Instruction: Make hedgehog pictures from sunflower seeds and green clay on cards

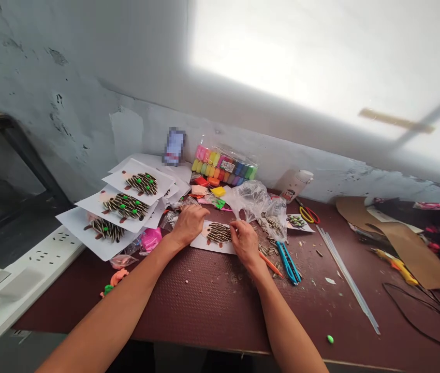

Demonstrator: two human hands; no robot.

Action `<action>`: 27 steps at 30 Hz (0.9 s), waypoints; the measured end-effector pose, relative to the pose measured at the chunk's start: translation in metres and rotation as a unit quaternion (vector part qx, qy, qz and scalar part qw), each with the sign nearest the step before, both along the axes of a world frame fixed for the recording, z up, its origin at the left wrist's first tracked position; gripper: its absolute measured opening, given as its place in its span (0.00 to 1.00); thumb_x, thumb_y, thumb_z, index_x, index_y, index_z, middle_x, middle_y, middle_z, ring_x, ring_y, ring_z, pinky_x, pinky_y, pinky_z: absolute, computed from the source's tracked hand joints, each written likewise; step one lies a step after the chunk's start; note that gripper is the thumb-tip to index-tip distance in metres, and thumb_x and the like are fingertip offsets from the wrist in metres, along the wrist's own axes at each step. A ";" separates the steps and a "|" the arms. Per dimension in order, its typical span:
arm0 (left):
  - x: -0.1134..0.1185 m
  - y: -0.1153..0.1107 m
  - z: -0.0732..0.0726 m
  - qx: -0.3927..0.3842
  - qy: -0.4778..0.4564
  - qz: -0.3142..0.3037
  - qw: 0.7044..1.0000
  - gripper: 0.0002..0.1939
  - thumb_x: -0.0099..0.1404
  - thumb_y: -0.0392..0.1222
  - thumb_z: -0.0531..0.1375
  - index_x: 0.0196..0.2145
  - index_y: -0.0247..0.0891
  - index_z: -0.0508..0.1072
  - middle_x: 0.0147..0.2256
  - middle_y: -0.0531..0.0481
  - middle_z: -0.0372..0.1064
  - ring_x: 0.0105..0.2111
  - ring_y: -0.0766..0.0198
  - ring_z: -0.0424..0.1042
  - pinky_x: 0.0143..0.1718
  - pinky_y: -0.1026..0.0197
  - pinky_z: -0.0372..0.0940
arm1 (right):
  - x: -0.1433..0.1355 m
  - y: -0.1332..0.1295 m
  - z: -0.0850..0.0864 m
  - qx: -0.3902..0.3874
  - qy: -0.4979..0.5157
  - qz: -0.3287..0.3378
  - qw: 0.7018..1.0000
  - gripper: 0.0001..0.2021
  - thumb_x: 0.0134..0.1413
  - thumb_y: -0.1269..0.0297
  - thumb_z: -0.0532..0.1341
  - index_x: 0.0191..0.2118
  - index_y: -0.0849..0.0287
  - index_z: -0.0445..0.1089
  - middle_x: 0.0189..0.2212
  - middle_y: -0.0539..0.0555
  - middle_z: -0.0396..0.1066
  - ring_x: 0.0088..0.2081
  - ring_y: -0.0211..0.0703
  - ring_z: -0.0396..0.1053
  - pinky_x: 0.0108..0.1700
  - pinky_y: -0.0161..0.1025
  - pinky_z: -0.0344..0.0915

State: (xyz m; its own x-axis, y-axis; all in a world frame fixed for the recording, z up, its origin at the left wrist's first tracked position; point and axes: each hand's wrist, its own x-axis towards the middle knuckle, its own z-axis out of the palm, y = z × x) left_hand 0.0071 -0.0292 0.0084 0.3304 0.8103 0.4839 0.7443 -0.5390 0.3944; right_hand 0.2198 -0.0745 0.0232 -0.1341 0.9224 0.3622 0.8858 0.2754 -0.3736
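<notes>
A white card [214, 247] lies on the brown table, bearing a hedgehog shape covered in striped sunflower seeds [219, 233]. At its upper left edge rests my left hand [189, 224], fingers bent together; whatever is between them is too small to make out. My right hand [244, 239] is on the card's right end, thumb and index finger pinched at the edge of the seeds, and its fingertips hide what they hold. Loose seeds [269, 247] and a clear bag of seeds [272, 223] lie just right of my right hand.
Finished-looking hedgehog cards [105, 243] are stacked at left beside a white power strip [29, 280]. Behind stand coloured clay packs [223, 166] and a white bottle [299, 184]. Rightward lie a blue cutter [289, 263], scissors [308, 214], glue sticks [348, 277] and a yellow glue gun [396, 265] with its cable.
</notes>
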 end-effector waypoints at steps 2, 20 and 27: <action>0.001 0.000 -0.002 -0.007 0.015 -0.008 1.000 0.14 0.65 0.30 0.54 0.38 0.37 0.79 0.36 0.42 0.76 0.40 0.54 0.74 0.47 0.50 0.68 | -0.002 -0.001 0.002 -0.010 0.002 0.003 1.000 0.11 0.64 0.69 0.56 0.39 0.58 0.77 0.37 0.56 0.77 0.41 0.46 0.73 0.45 0.38 0.64; 0.006 -0.002 0.004 -0.020 0.032 -0.016 0.999 0.17 0.62 0.27 0.53 0.38 0.36 0.80 0.37 0.42 0.77 0.41 0.53 0.75 0.47 0.52 0.69 | -0.072 0.080 0.031 -0.052 -0.223 -0.025 0.973 0.17 0.64 0.59 0.61 0.52 0.65 0.71 0.51 0.67 0.71 0.53 0.54 0.67 0.49 0.43 0.63; 0.003 0.001 0.007 -0.039 -0.061 -0.015 0.997 0.17 0.61 0.26 0.54 0.38 0.35 0.81 0.39 0.41 0.78 0.43 0.52 0.76 0.50 0.48 0.70 | -0.065 0.093 0.041 -0.031 -0.160 -0.049 0.985 0.12 0.67 0.70 0.52 0.45 0.63 0.73 0.45 0.65 0.74 0.46 0.50 0.71 0.43 0.41 0.63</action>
